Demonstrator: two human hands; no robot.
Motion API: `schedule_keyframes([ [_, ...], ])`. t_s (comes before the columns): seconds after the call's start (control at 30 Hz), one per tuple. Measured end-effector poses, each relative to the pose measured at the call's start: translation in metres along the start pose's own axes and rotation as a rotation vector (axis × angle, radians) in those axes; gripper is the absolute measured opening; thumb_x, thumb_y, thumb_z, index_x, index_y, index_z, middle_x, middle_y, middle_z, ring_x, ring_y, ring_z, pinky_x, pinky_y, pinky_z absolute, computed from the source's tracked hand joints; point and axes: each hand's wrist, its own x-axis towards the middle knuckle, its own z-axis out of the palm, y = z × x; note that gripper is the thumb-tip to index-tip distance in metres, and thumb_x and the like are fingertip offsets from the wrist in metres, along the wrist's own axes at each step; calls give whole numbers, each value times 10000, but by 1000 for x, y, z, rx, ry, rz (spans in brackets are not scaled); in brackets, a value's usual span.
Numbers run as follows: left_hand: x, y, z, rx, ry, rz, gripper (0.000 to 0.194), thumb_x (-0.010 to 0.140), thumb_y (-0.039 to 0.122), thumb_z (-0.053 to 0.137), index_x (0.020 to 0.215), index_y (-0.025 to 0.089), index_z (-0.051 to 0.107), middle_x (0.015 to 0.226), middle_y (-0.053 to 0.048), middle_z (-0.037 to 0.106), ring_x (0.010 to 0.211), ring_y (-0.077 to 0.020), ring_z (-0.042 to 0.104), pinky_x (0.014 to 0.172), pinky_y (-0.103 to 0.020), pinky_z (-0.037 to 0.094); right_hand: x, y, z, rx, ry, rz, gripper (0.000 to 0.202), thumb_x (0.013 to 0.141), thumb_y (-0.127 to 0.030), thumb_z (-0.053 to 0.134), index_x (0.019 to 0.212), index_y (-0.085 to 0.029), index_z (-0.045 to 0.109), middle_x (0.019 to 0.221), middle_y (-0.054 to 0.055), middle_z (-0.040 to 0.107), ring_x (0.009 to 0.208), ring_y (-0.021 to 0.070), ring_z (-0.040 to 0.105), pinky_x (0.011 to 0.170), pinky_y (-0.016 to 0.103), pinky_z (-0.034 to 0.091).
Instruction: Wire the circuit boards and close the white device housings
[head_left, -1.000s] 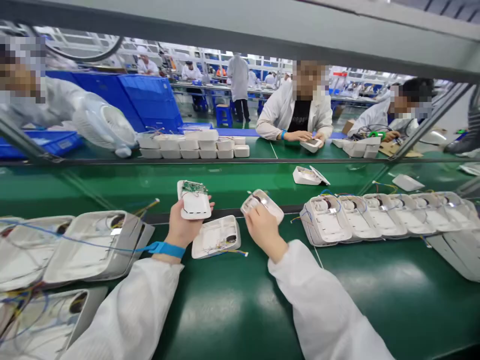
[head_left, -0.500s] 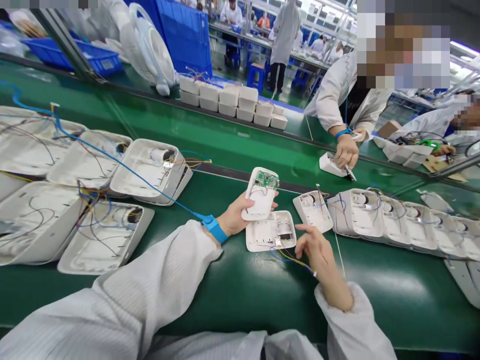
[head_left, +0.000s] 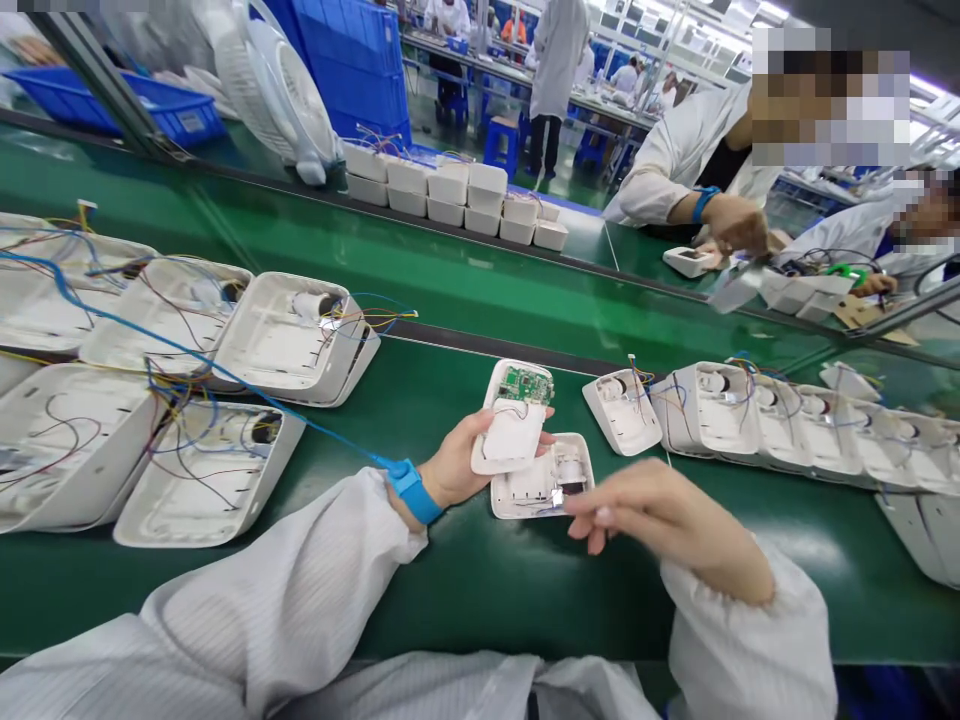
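My left hand (head_left: 463,463), with a blue wrist strap (head_left: 415,492), grips a white cover (head_left: 513,437) that carries a green circuit board (head_left: 528,384). Partly beneath that cover, a white housing (head_left: 517,492) with a motor-like cylinder (head_left: 571,470) lies on the green bench. My right hand (head_left: 626,503) is at the housing's right edge, its fingers bent and pressed together over the wires. Whatever is between those fingertips is too small to make out. Just beyond, another white housing (head_left: 627,416) rests on the bench.
White housings with loose wires (head_left: 285,335) crowd the left, and a row of them (head_left: 724,412) runs along the right. Small white boxes (head_left: 448,190) stand across the belt (head_left: 450,285). A co-worker's hand (head_left: 739,222) is at the upper right.
The cover in my left hand has shifted slightly down and left. My right hand has turned and closed its fingers near the wires. The co-worker's hands have moved up and right.
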Motion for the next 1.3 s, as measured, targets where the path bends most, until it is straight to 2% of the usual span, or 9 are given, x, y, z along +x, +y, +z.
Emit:
schedule_keyframes([
  [0.07, 1, 0, 0, 16, -14, -10, 661, 762, 497, 638, 1247, 48, 620, 1098, -193, 707, 1016, -323, 672, 943, -422, 504, 21, 13, -6, -72, 135, -8, 250, 978, -317, 526, 1098, -251, 735, 858, 27, 734, 772, 141, 688, 733, 273, 558],
  [0.17, 1, -2, 0, 47, 6, 78, 601, 698, 378, 705, 1221, 90, 637, 1137, -166, 698, 1020, -322, 671, 956, -434, 497, 45, 38, 4, -67, 381, -50, 225, 928, -392, 606, 989, -249, 768, 971, 63, 717, 961, 184, 666, 846, 329, 545],
  [0.27, 1, -5, -1, 85, 19, 120, 609, 668, 300, 732, 1239, 119, 624, 1190, -155, 680, 1071, -330, 654, 991, -449, 476, 55, 52, 22, 141, 538, 3, 261, 853, -469, 682, 899, -219, 738, 844, 55, 725, 806, 187, 691, 740, 334, 576],
  [0.4, -2, -9, -1, 158, 25, 124, 615, 709, 344, 745, 1270, 136, 603, 1194, -157, 675, 1062, -334, 657, 959, -456, 495, 57, 53, 34, 324, 668, 106, 337, 746, -503, 767, 796, -194, 644, 671, 22, 693, 612, 167, 673, 605, 292, 577],
  [0.57, -5, -11, 1, 297, 102, 178, 542, 771, 376, 746, 1255, 172, 615, 1277, -135, 640, 1145, -325, 617, 969, -420, 493, 58, 51, 38, 115, 767, 124, 253, 800, -432, 730, 818, -188, 665, 691, 22, 690, 585, 148, 652, 553, 254, 549],
  [0.7, -5, -14, 0, 351, 131, 192, 553, 759, 352, 760, 1261, 185, 600, 1235, -114, 666, 1070, -300, 649, 909, -387, 525, 59, 53, 45, -206, 765, 105, 178, 893, -368, 625, 824, -206, 653, 746, 18, 696, 615, 144, 637, 588, 259, 523],
  [0.87, -5, -17, -2, 371, 131, 169, 579, 740, 312, 762, 1277, 192, 583, 1206, -109, 677, 1042, -298, 659, 882, -383, 543, 60, 56, 50, -497, 719, 91, 231, 968, -342, 501, 820, -203, 611, 799, 36, 691, 690, 166, 635, 640, 285, 469],
  [1.17, -7, -16, 0, 449, 115, 202, 510, 770, 333, 728, 1242, 181, 611, 1188, -95, 678, 1055, -288, 646, 952, -398, 508, 59, 50, 51, -136, 694, 133, 228, 954, -347, 509, 798, -200, 587, 669, -2, 633, 554, 129, 576, 523, 233, 430],
  [1.3, -7, -17, 2, 443, 102, 190, 506, 782, 351, 722, 1246, 184, 611, 1190, -96, 680, 1052, -289, 649, 956, -405, 508, 60, 50, 52, -171, 712, 138, 226, 957, -344, 502, 809, -199, 593, 684, 3, 643, 557, 130, 578, 525, 236, 430],
])
